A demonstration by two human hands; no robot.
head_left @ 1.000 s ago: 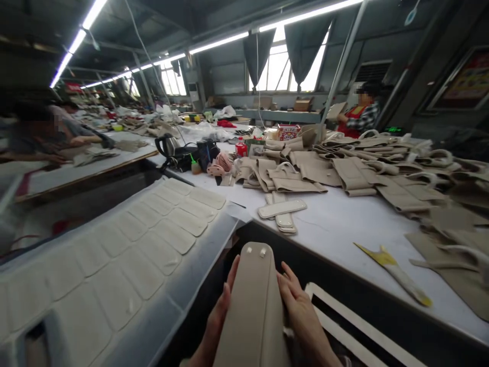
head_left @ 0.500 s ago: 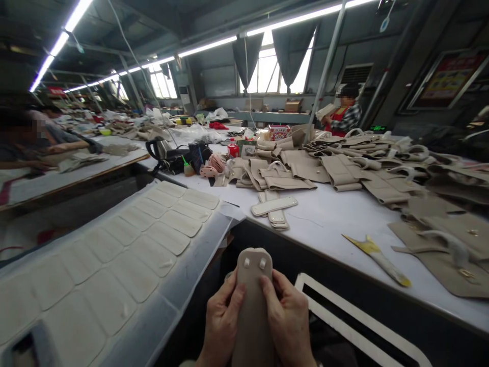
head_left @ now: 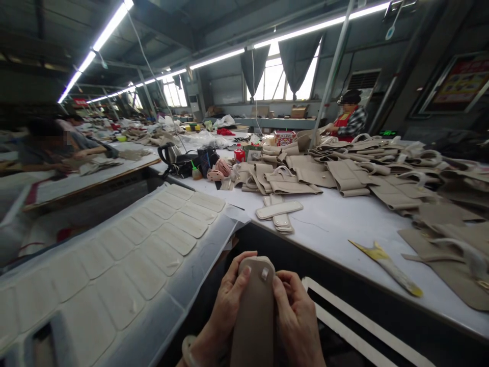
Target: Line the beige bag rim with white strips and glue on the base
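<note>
While the fingers of our left hand (head_left: 226, 306) and right hand (head_left: 298, 313) pinch its opposite edges near the rounded end, the beige piece (head_left: 253, 318) sits between them, probably light, flexible and grippy, best held along both rims.

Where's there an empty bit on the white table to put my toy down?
The widest bare patch on the white table lies between the crossed strips and the yellow-ended tool, with the bag pile behind it. A narrower one lies right of the tool, before the flat bag pieces. It's crowded at the back and far right.
</note>
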